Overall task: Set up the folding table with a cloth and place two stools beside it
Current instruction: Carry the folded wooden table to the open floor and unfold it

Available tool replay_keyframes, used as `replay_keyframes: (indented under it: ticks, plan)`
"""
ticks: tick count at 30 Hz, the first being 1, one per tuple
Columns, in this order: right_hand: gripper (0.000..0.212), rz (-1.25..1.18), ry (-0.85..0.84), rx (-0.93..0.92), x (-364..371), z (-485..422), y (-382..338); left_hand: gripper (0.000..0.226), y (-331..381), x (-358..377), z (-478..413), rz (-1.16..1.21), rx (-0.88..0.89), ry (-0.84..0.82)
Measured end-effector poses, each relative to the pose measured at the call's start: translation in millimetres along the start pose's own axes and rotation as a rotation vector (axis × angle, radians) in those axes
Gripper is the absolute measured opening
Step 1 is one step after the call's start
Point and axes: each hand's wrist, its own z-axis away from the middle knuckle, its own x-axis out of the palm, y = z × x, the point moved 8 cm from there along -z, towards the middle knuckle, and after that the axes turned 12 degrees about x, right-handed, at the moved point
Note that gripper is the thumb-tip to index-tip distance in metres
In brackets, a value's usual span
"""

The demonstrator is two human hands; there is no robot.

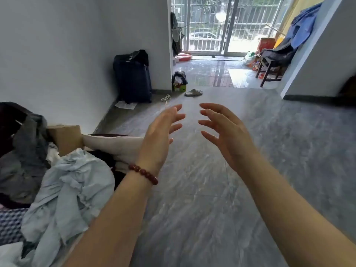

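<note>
Both forearms fill the lower part of the view, reaching forward over the grey floor [192,218]. The left hand [159,139] wears a red bead bracelet [143,173] at the wrist; the right hand [227,135] is bare. The 2 palms face each other, near but not touching, with the fingers [176,117] of each spread and gently curled. Neither hand holds anything.

To the left, close by, lies a heap of laundry with a pale blue cloth [65,189] on top, beside a cardboard box [65,137]. That cloth may be the one meant for the table, though this cannot be told for sure; the left hand is the nearer one to it.

No folding table shows anywhere in view. The only seat-like thing is a dark wooden stool [268,70], loaded with clothes, far ahead and to the right near the balcony door [212,26]. A dark suitcase [133,78] stands against the left wall.

Judging by this, the task has barely begun: the table has to be found first, probably outside the frame. If the stool is fetched, it lies well apart, on the right hand's side.
</note>
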Motion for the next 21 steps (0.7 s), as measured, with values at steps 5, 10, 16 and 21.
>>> replay_keyframes:
  ticks: [5, 10, 16, 21]
  plan:
    - [0.015, -0.052, 0.053, 0.018, -51, 4, 4, 0.033, -4, 56, -5, -0.004, -0.041, -0.108]
    - [0.019, -0.100, 0.093, 0.052, -77, -5, 15, 0.032, -10, 85, -19, -0.031, -0.043, -0.142]
    - [0.020, -0.128, 0.154, 0.082, -102, -38, 25, 0.031, -27, 109, -61, -0.015, -0.045, -0.178]
    - [0.021, -0.095, 0.246, 0.111, -132, -79, 23, 0.030, -41, 141, -118, 0.065, -0.041, -0.235]
